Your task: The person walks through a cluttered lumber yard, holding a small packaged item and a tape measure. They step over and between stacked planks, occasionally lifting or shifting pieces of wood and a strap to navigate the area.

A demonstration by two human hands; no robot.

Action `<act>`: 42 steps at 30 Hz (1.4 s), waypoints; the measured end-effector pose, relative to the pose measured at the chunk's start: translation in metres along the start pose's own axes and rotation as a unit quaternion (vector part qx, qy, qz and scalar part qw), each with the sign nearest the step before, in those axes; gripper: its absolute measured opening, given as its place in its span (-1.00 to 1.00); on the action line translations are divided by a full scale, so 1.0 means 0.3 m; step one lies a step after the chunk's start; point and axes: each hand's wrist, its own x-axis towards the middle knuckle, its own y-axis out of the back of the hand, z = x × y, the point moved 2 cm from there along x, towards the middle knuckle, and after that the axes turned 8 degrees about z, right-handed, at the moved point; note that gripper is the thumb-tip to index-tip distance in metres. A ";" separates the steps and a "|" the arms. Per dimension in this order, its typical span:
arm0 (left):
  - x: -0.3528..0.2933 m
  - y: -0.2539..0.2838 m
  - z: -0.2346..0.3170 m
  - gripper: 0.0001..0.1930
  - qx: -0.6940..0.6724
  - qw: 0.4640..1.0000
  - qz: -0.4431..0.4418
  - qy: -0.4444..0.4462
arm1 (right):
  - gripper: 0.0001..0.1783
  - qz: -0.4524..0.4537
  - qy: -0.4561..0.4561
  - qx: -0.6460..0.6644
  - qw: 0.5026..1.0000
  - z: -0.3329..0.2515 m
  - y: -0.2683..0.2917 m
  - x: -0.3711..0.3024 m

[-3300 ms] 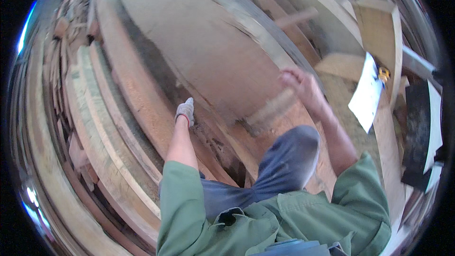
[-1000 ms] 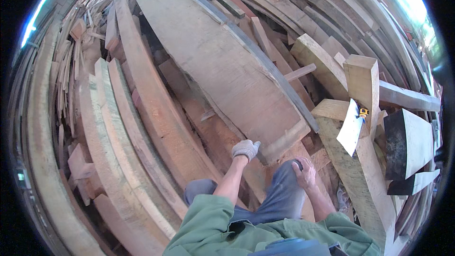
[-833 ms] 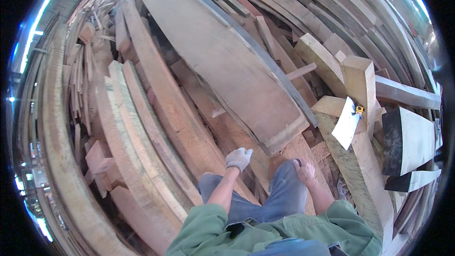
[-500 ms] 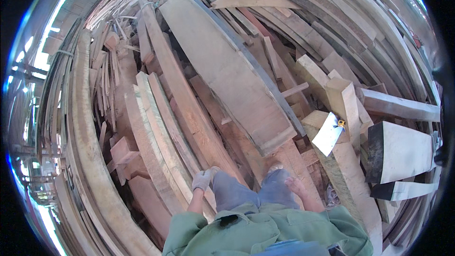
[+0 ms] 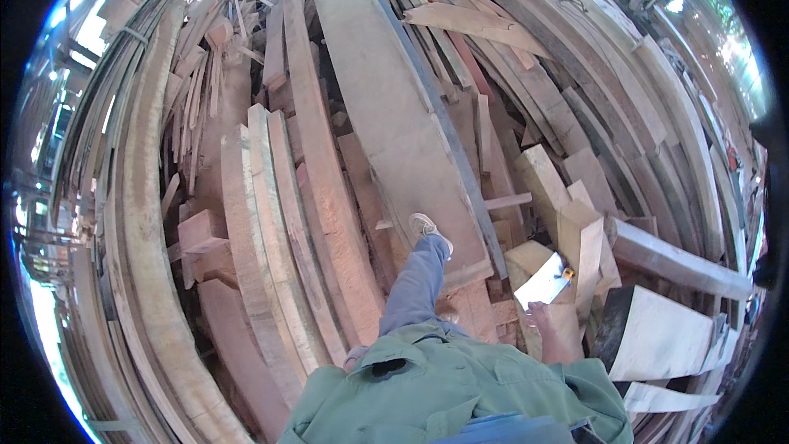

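My left hand (image 5: 357, 353), in a pale glove, shows only in part beside the jacket, near the light timber beams (image 5: 283, 255); its fingers are hidden. At the right, my bare right hand (image 5: 540, 316) is at the lower edge of a white sheet (image 5: 539, 281), fingers loosely apart; whether they touch it I cannot tell. The sheet lies on a sawn wood block (image 5: 528, 256), with a small yellow and dark object (image 5: 567, 274) at its right edge. One shoe (image 5: 430, 228) of mine rests on a wide flat plank (image 5: 403, 131).
Long boards and beams surround me, with gaps between them. A thick curved slab (image 5: 152, 156) runs along the left. At the right stand upright block ends (image 5: 579, 230), a slanting beam (image 5: 678, 259) and a dark-ended timber (image 5: 662, 333). A loose board (image 5: 477, 23) lies across others farther off.
I have stepped forward, one foot now on the wide plank. My right hand has moved from beside my leg to the white sheet. My left hand has drawn back beside the jacket.
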 end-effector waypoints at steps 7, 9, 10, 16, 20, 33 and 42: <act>0.371 0.160 0.747 -0.60 -0.255 0.966 -0.033 -0.020 | -0.84 -0.136 0.036 0.020 0.990 -0.479 -0.258 0.245; 0.389 0.259 1.015 -0.62 -0.382 0.922 -0.028 -0.061 | -0.85 -0.138 0.331 -0.213 0.909 -0.695 -0.340 0.259; 0.386 0.320 1.137 -0.63 -0.397 0.915 -0.017 -0.069 | -0.85 -0.151 0.278 -0.176 0.932 -0.799 -0.382 0.260; 0.376 0.576 1.518 -0.74 -0.436 0.886 0.094 -0.127 | -0.71 -0.059 0.135 -0.089 0.985 -1.429 -0.616 0.162; 0.529 0.618 1.396 -0.70 -0.455 0.890 0.016 -0.010 | -0.71 -0.060 0.107 -0.114 0.986 -1.638 -0.738 0.208; 1.029 0.657 1.571 -0.45 -0.103 0.962 0.183 0.177 | -0.92 -0.277 0.128 -0.126 0.944 -2.459 -1.252 0.831; 1.368 1.084 2.186 -0.58 -0.384 0.905 0.173 0.056 | -0.85 -0.161 0.234 -0.158 0.946 -3.440 -2.012 0.855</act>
